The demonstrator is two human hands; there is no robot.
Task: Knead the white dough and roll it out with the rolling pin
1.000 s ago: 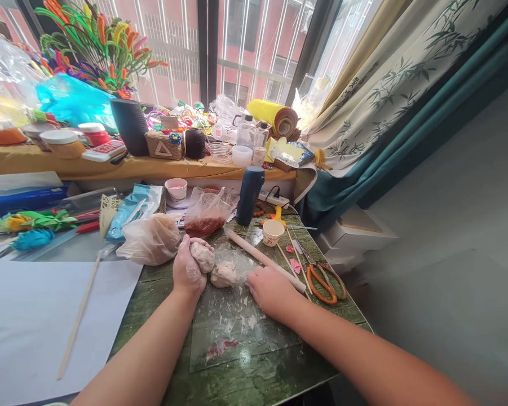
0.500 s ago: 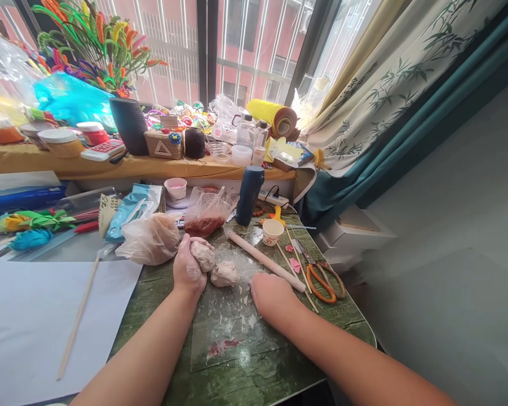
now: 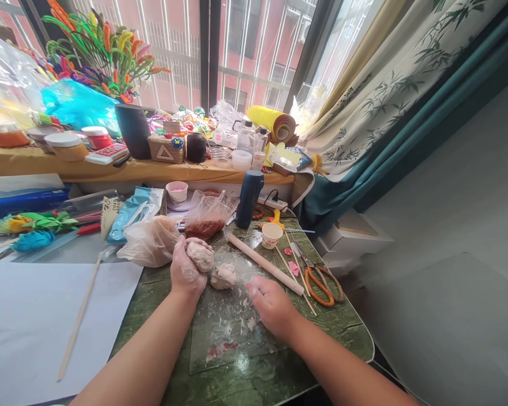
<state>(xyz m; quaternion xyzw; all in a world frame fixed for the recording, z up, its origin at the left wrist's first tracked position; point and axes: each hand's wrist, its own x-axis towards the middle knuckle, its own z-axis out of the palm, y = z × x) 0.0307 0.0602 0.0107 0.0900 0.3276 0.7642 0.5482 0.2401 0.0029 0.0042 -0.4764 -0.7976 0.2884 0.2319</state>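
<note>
A lump of pale clay (image 3: 200, 256) rests in the cupped palm of my left hand (image 3: 185, 269), whose fingers curl round its far side and carry white residue. Close beside it, a second clay lump (image 3: 224, 276) sits on a clear plastic sheet (image 3: 220, 321) dotted with scraps and smears. My right hand (image 3: 268, 301) is closed, low over the sheet's right side, thumb and fingers pressed together. What lies inside those fingers, if anything, is hidden. Just beyond this hand a wooden rolling pin (image 3: 265, 264) lies at a slant.
Orange-handled scissors (image 3: 321, 285), thin sticks (image 3: 296, 282) and a paper cup (image 3: 272, 235) lie on the right. Farther back stand a dark blue bottle (image 3: 249, 200) and bags, one with reddish-brown material (image 3: 205, 225). White paper (image 3: 46, 321) covers the left side.
My right hand has turned and drawn slightly toward me, away from the rolling pin, its fingers staying curled. The left hand keeps the clay lump in nearly the same place.
</note>
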